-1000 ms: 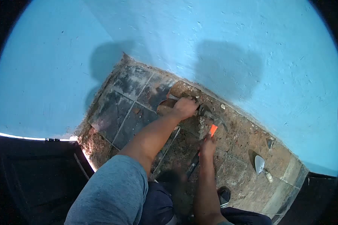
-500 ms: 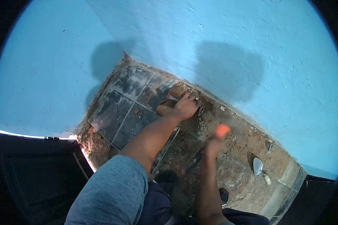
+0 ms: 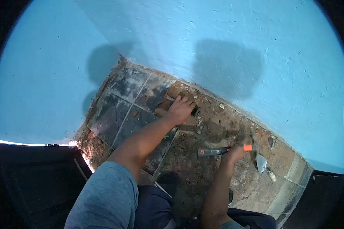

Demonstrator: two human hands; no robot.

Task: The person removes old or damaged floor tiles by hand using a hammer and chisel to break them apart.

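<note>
1. In the head view, the hammer (image 3: 214, 152) is lying nearly level across the frame, its dark butt pointing left, its head pointing right, and its long axis running through the right hand (image 3: 235, 153).
2. The dark-ended tool (image 3: 197, 111) is slanting from upper left to lower right, its rounded end showing just beside the left hand (image 3: 180, 111).
3. Beneath both hands, the floor (image 3: 187, 152) is showing rough brown ground; gray tiles (image 3: 132, 128) are covering the part left of the left hand. Blue walls (image 3: 225, 23) are meeting in a corner beyond it, carrying soft shadows.
4. The right hand is wrapping around the hammer's handle near the orange neck; the head is sitting to its right, near the trowel (image 3: 261, 164).
5. The left hand is curling its fingers over the dark-ended tool, with rubble (image 3: 199, 124) lying below and to its right.
</note>
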